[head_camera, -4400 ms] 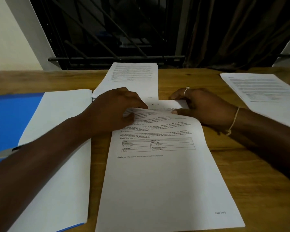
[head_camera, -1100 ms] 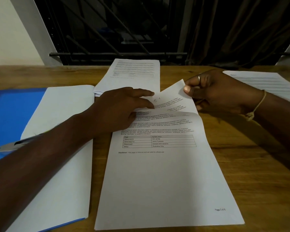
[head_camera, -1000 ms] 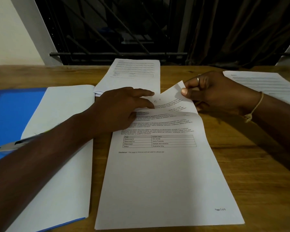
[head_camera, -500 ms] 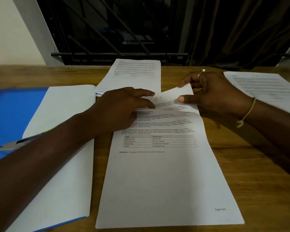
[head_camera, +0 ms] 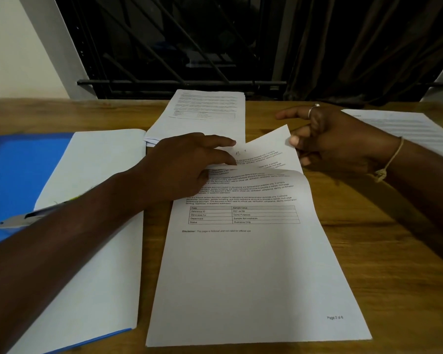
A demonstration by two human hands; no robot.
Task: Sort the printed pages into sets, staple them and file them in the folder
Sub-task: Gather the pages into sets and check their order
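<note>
A set of printed pages (head_camera: 253, 272) lies in front of me on the wooden table, its top sheet marked "Page 2 of 6". My left hand (head_camera: 189, 162) rests on the set's upper left part, fingers stretched out over the paper. My right hand (head_camera: 327, 141) pinches the upper right corner of a lower sheet (head_camera: 269, 146) between thumb and fingers and lifts it; the index finger points out straight. The top sheet's upper edge curls up. A blue folder (head_camera: 16, 175) lies open at the left with white sheets (head_camera: 97, 226) in it.
A second stack of printed pages (head_camera: 205, 113) lies at the table's far edge, a third one (head_camera: 407, 129) at the right. A metal stapler (head_camera: 23, 219) sits on the folder, partly hidden by my left forearm. A barred window and a dark curtain stand behind the table.
My right hand went from lying flat beside the set to pinching a sheet's corner and raising it. Over the last second it shifted slightly right. My left hand stayed put.
</note>
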